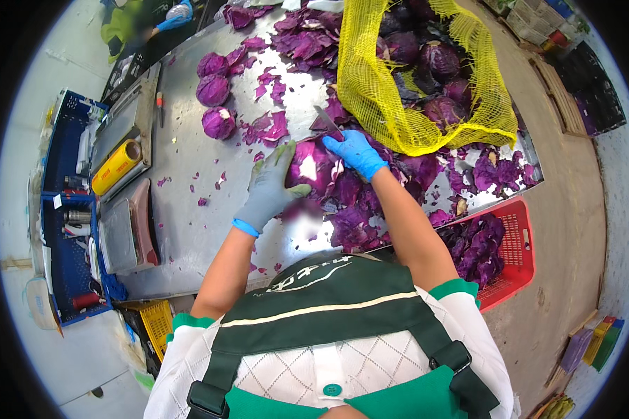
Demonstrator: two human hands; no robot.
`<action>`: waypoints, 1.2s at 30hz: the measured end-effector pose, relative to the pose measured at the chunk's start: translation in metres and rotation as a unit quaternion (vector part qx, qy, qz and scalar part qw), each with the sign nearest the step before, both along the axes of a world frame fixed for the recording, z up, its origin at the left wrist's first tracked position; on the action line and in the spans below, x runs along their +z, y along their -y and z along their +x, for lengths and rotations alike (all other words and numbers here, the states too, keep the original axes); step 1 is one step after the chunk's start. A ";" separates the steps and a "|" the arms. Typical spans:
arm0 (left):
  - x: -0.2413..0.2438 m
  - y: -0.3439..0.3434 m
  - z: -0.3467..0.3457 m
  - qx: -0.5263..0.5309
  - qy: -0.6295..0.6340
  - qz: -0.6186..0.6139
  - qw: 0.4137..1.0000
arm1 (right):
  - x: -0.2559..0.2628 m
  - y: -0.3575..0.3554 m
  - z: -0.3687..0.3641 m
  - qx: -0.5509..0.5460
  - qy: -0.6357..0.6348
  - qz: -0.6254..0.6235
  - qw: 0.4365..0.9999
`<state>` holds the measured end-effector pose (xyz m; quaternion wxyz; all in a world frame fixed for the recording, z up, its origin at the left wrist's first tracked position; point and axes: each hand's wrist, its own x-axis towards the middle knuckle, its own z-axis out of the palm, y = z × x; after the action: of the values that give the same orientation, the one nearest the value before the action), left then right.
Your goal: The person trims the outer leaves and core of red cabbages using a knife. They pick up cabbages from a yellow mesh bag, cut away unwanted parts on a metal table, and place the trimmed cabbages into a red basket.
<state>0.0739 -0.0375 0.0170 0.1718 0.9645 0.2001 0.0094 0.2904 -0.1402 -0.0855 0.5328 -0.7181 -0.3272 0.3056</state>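
Observation:
A red cabbage (322, 162) with a pale cut patch lies on the metal table (181, 220) in front of me. My left hand (272, 186), in a grey glove over a blue one, cups the cabbage's left side, thumb and fingers spread around it. In a blue glove, my right hand (359, 154) grips a knife (329, 123) just right of the cabbage, blade pointing up and left. The fingers hide its handle. Loose purple leaves (354, 225) surround the right hand. Three trimmed red cabbages (213, 91) stand in a column at the upper left.
A yellow mesh sack (361, 115) of red cabbages fills the upper right. Below the table's right edge, a red crate (516, 235) holds leaves. Leftward are a scale (123, 230), a yellow film roll (116, 166), an orange-handled knife (160, 107) and blue bins (68, 272). Another person's gloved hand (175, 15) shows at top.

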 end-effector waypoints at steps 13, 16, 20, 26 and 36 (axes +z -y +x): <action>0.043 0.054 -0.056 0.176 -0.029 -0.163 0.970 | 0.033 0.047 -0.084 0.008 0.102 -0.025 0.994; 0.008 0.047 -0.062 0.170 -0.007 -0.072 0.983 | 0.042 0.057 -0.104 -0.009 0.136 -0.037 0.990; -0.022 0.019 -0.064 0.107 0.103 -0.239 0.960 | 0.039 0.064 -0.114 -0.046 0.099 -0.032 0.994; -0.032 0.012 -0.074 0.116 0.144 -0.313 0.932 | 0.036 0.071 -0.081 0.009 0.185 0.000 0.983; -0.034 0.028 -0.073 0.030 0.180 -0.313 0.932 | 0.053 0.053 -0.090 0.058 0.270 -0.006 0.961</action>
<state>0.0012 -0.0652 -0.0169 0.4976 0.8377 0.1874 0.1249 0.2004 -0.1929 -0.0327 0.4018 -0.7568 -0.4981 0.1332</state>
